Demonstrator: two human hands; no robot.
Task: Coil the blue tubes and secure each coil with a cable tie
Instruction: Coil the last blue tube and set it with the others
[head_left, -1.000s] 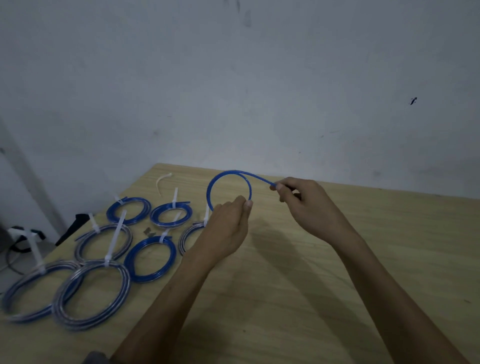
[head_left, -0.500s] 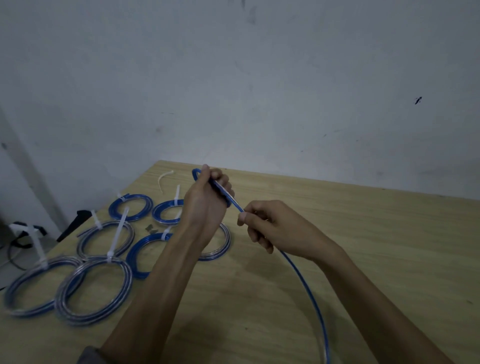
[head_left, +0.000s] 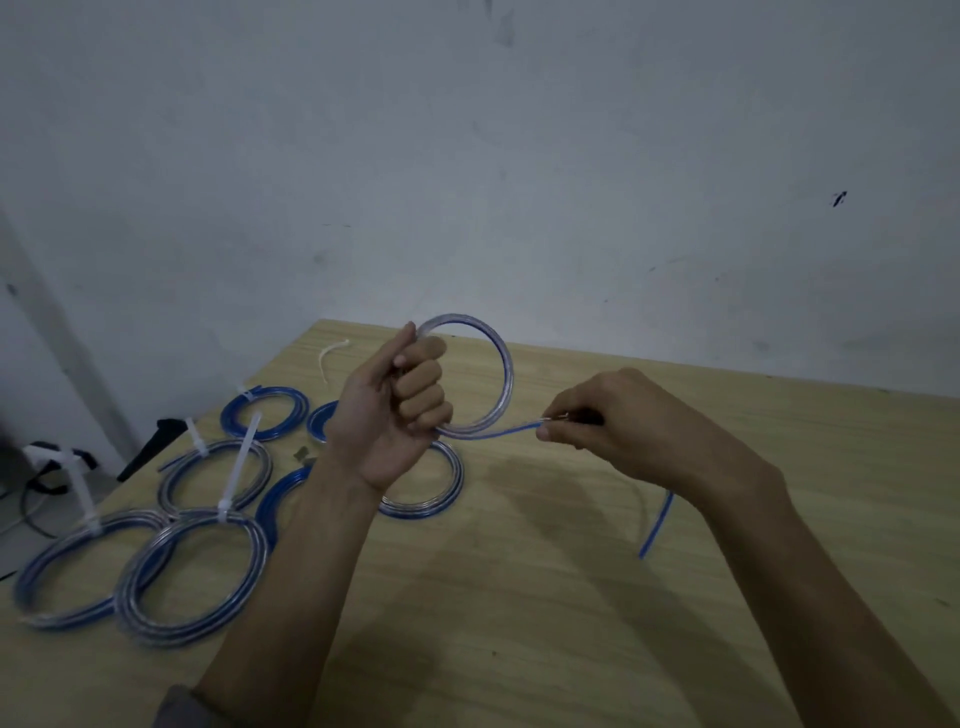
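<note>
Head view, centre frame: left hand (head_left: 400, 415) clenches a raised loop of blue tube (head_left: 498, 384), right hand (head_left: 639, 426) pinches its tail; light, springy, likely to uncoil, so best gripped where turns cross.

Bare workshop-type rm — plywood bench (head_left: 597, 545), scuffed wall (head_left: 467, 182), tied tube coils (head_left: 192, 577).

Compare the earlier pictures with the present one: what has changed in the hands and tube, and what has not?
The left hand now grips a full loop of the blue tube; half a second ago only a short bend showed. The right hand, still pinching the tube, has moved right. The tied coils on the table stayed put.
</note>
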